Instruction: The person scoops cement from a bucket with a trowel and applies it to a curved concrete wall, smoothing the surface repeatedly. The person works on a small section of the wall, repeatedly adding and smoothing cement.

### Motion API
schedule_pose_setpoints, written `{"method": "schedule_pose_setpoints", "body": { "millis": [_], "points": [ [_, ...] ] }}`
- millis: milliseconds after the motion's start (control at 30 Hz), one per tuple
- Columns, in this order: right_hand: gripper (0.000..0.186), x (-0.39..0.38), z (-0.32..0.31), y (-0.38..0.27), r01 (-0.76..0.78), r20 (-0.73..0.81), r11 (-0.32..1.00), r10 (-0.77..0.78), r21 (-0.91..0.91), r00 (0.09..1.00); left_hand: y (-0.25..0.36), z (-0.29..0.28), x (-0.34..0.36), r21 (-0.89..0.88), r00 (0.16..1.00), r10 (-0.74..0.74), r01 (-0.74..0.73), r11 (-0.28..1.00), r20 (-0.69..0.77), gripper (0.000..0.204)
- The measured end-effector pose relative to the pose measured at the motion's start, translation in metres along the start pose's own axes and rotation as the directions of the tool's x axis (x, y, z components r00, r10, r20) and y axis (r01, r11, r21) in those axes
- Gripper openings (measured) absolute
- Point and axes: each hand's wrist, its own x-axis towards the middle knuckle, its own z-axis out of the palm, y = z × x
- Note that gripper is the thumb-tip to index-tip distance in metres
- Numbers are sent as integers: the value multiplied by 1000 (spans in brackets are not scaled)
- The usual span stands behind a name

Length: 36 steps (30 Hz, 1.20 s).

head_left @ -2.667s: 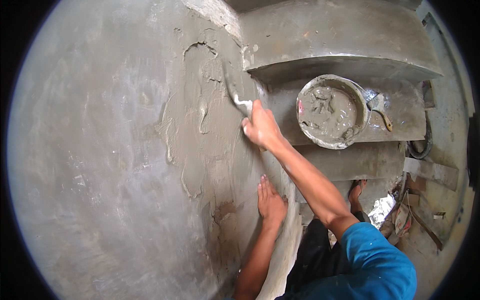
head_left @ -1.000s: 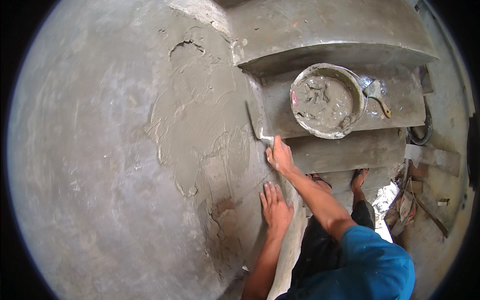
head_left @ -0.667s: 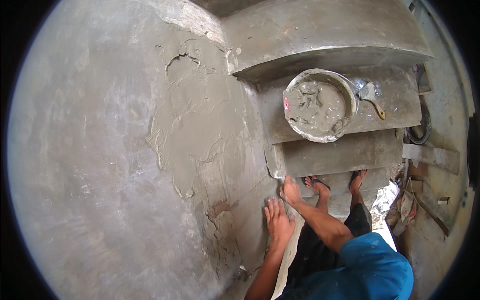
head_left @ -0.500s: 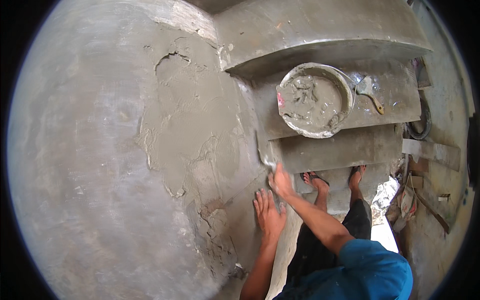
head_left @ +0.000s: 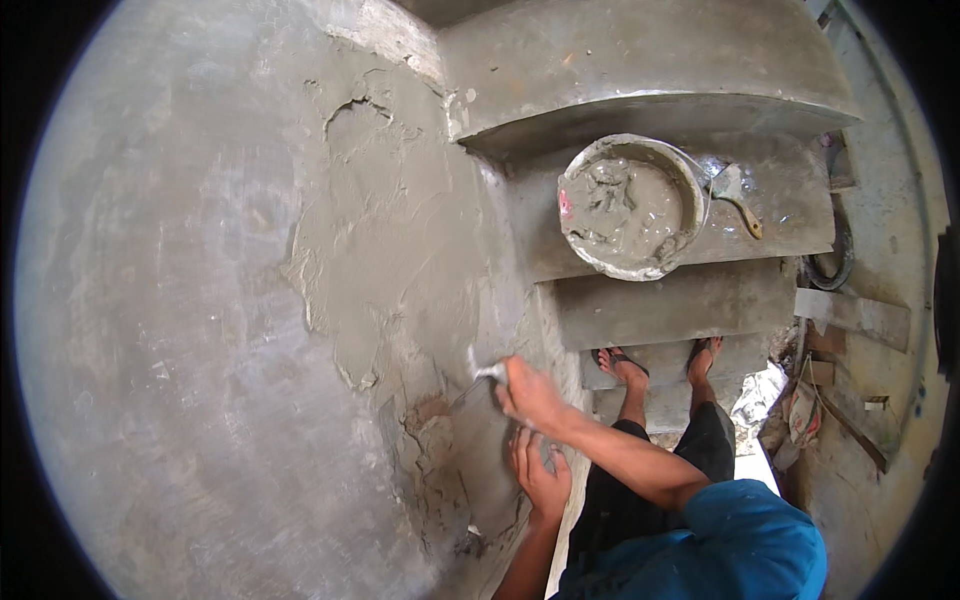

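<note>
Two hands work low on the wall [head_left: 200, 330], both below the broad patch of wet plaster [head_left: 390, 260] that we take as our landmark. Our right hand [head_left: 530, 392] sits just below and to the right of that patch, its grip closed tight around the handle of a trowel [head_left: 478, 375]; the blade reaches left from the fingers and lies against the wall at the patch's lower edge. Our left hand [head_left: 540, 475] is just beneath the right one, farther down from the patch, fingers spread and palm pressed flat on the wall, holding nothing. Beside it, lower left of the patch, the old surface is cracked [head_left: 430, 470] and shows a reddish spot.

Right of the patch, stairs [head_left: 690, 300] climb away from us. One step up and to the right of the patch carries a round pan [head_left: 632, 205] of grey mortar, its rim smeared. A second trowel [head_left: 735, 192] with a wooden handle lies on the same step, touching the pan's far right side. Lower right of the patch our two feet in sandals [head_left: 622, 362] stand on a lower step, well apart from the pan. A blue sleeve [head_left: 740, 540] covers our right upper arm.
</note>
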Motion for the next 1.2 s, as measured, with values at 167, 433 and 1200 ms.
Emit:
{"method": "schedule_pose_setpoints", "body": {
  "millis": [167,433,1200],
  "points": [
    [33,46,8,12,-361,-84,933,358,-14,930,-32,26,-42,53,986,-117,111,992,122,42],
    [41,-47,-46,-33,-21,241,1000,26,-20,970,-52,87,-38,-182,904,-356,401,898,237,51],
    [27,100,-326,12,-263,-198,429,191,-864,962,119,109,349,-92,999,-44,41,995,-28,22]
  ]
}}
